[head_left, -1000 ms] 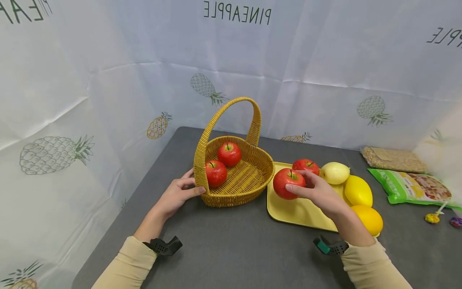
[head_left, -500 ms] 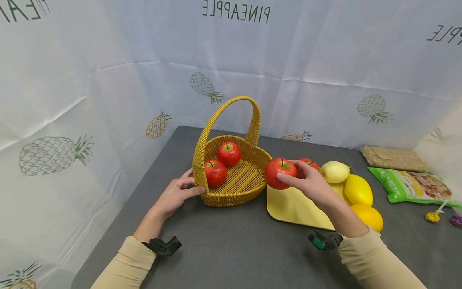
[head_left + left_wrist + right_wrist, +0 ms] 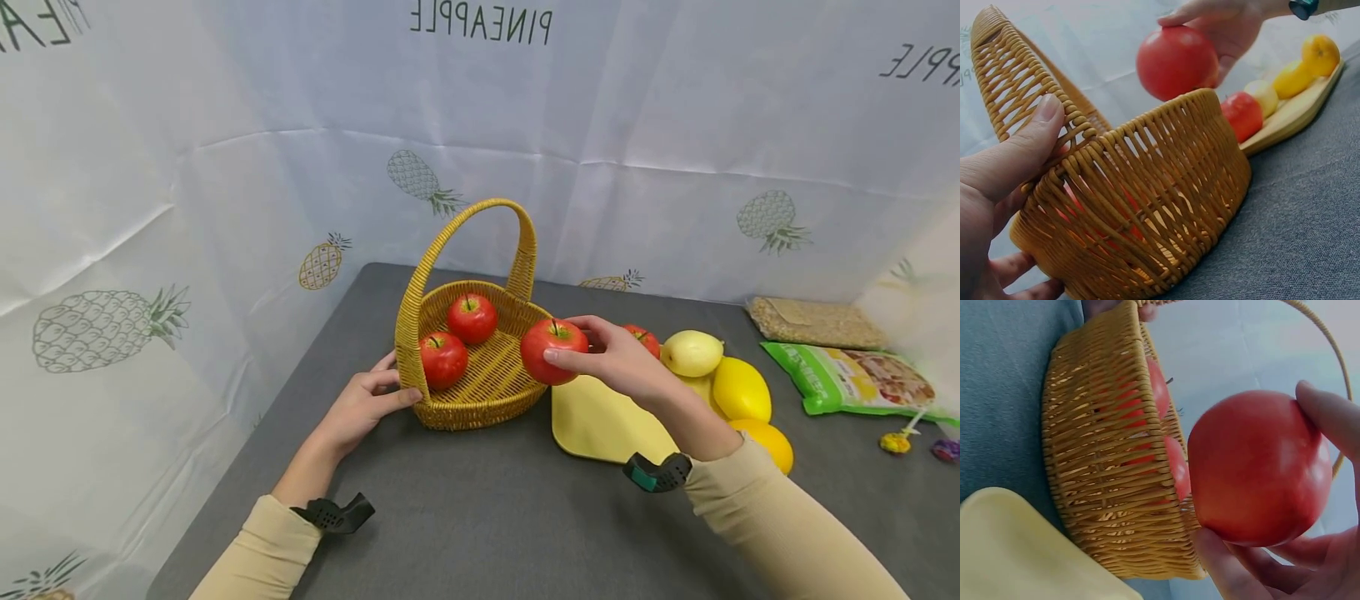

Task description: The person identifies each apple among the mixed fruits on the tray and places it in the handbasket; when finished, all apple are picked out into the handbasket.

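From my station I've got left hand gripping the wicker basket mid-frame, right hand grasping a red apple just right of centre, two more apples inside the basket.

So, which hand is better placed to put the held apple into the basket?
Probably the right hand: it holds the red apple close to the basket, while the left hand grips the basket's left side.
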`<state>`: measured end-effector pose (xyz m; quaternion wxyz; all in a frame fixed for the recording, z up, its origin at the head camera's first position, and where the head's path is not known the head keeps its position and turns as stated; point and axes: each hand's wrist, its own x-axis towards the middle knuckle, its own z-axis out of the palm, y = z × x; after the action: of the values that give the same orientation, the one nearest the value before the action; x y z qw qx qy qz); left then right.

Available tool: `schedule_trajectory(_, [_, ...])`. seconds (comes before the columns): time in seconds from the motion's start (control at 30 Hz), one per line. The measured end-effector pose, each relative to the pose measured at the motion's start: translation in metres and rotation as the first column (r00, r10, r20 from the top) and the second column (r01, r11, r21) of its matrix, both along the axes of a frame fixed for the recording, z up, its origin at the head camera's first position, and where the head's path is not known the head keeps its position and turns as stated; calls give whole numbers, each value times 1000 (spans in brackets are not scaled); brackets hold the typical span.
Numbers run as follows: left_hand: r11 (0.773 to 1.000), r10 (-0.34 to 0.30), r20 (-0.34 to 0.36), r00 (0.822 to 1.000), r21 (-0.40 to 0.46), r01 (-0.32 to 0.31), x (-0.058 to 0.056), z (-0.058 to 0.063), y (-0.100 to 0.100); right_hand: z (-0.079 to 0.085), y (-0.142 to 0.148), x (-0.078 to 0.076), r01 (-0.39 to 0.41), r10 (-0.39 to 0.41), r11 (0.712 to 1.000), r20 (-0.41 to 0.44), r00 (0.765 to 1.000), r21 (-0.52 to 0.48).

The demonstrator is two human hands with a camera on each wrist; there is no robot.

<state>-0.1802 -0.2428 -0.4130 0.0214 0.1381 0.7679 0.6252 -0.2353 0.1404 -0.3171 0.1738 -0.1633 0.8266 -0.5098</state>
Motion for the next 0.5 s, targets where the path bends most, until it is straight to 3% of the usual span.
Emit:
schedule_trajectory(0.2, [1000,3,3,1000,-3,-3,1,2,0,4,-8,-10,-80,81,996,-10,997,24])
schedule_trajectory(0.5, [1000,-3,2,1000,10,3,1,2,1,8,-20,-19,-98,99,989,-4,995,114])
